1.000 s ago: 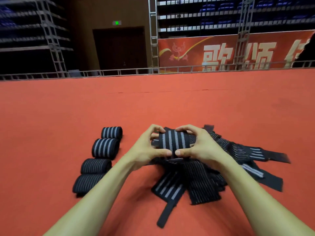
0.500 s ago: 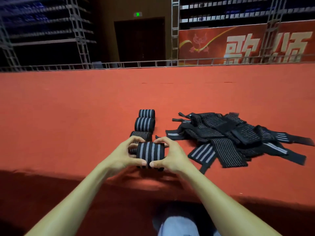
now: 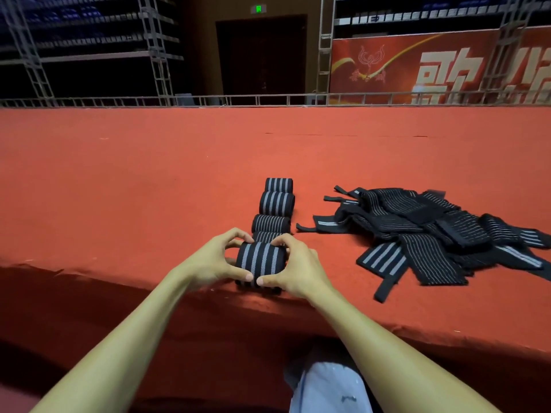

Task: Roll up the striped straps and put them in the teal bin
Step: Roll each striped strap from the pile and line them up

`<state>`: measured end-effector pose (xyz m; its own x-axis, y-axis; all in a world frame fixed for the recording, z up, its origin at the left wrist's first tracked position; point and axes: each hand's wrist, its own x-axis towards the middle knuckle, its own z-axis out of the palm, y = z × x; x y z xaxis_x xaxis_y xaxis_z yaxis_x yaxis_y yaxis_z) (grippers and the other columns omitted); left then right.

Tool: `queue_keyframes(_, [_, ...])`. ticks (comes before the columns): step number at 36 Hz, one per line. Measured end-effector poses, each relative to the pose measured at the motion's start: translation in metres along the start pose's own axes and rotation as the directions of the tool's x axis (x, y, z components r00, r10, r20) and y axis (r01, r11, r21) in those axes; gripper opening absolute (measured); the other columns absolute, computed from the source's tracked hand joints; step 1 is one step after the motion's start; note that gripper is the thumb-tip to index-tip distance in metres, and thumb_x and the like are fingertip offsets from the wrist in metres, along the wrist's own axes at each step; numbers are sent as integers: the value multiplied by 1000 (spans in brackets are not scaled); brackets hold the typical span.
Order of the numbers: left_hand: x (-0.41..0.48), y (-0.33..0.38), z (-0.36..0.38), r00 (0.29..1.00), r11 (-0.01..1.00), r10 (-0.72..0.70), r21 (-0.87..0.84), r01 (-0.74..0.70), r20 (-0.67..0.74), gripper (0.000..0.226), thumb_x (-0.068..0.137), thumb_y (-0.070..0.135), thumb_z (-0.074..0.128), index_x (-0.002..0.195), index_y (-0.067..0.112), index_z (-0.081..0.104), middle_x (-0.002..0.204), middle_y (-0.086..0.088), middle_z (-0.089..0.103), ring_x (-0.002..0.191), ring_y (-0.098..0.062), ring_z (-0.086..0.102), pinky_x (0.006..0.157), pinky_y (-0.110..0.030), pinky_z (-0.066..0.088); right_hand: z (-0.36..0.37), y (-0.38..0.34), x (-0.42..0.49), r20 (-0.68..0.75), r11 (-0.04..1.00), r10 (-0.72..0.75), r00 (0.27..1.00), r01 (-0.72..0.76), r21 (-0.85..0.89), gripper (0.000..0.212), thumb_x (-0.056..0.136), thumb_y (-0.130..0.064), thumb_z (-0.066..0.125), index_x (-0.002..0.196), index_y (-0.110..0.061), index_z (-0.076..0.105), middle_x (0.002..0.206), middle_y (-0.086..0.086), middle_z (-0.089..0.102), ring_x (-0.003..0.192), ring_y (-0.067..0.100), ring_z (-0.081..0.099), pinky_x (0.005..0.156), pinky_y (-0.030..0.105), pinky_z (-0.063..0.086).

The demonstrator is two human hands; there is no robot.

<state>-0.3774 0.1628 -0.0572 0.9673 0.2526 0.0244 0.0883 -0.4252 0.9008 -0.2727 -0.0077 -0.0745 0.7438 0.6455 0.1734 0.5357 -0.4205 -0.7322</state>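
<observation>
Both hands closed their grip on one rolled strap (image 3: 258,260): the left hand (image 3: 208,260) curled round its left end and the right hand (image 3: 298,271) round its right end. The thumbs nearly met on the near face and the forefingers arched over the top. The roll sat low over the near edge of the platform, its grey stripes running away from the person. Whether it rested on the cloth or was held just above it could not be told.

That red-carpeted platform (image 3: 149,180) filled most of the view and ran back to a metal railing (image 3: 208,99). Behind the railing rose dark tiered scaffolding (image 3: 89,46), a red banner (image 3: 417,67) with large pale characters on the right, and a dark doorway (image 3: 261,55) under a small green sign (image 3: 258,8).

On the platform to the right, well apart from the hands, lay a loose pile of unrolled straps (image 3: 417,228), black with grey stripes, overlapping one another, a few ends trailing toward the near edge.

Just beyond the held roll stood a row of rolled straps (image 3: 276,202), four of them one behind the other and touching, the nearest partly hidden by the fingers.

Below the platform's edge, between the forearms, showed a knee in pale cloth (image 3: 328,389).
</observation>
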Motion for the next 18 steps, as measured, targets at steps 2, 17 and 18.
queue_keyframes(2, [3, -1, -2, 1000, 998, 7, 57, -7, 7, 58, 71, -4, 84, 115, 20, 54, 128, -1, 56, 89, -23, 71, 81, -40, 58, 0, -1, 0, 6, 1000, -6, 1000, 6, -19, 78, 59, -37, 93, 126, -27, 54, 125, -3, 60, 114, 16, 54, 87, 27, 46])
queue_keyframes(17, [33, 11, -10, 996, 911, -53, 412, 19, 72, 78, 43, 61, 75, 112, 27, 64, 122, -5, 65, 114, -23, 60, 101, -39, 49, 5, 12, 2, 16, 996, 6, 1000, -8, 91, 54, 72, -45, 81, 120, -36, 58, 115, 1, 49, 103, 15, 55, 92, 41, 54])
queue_keyframes(18, [36, 14, -11, 993, 898, -98, 436, 58, 71, 80, 42, 59, 79, 113, 26, 65, 122, -7, 65, 113, -26, 60, 99, -40, 49, 5, 11, 1, 28, 997, 6, 1000, -8, 74, 54, 75, -44, 81, 122, -33, 57, 116, 0, 47, 103, 14, 52, 96, 36, 50])
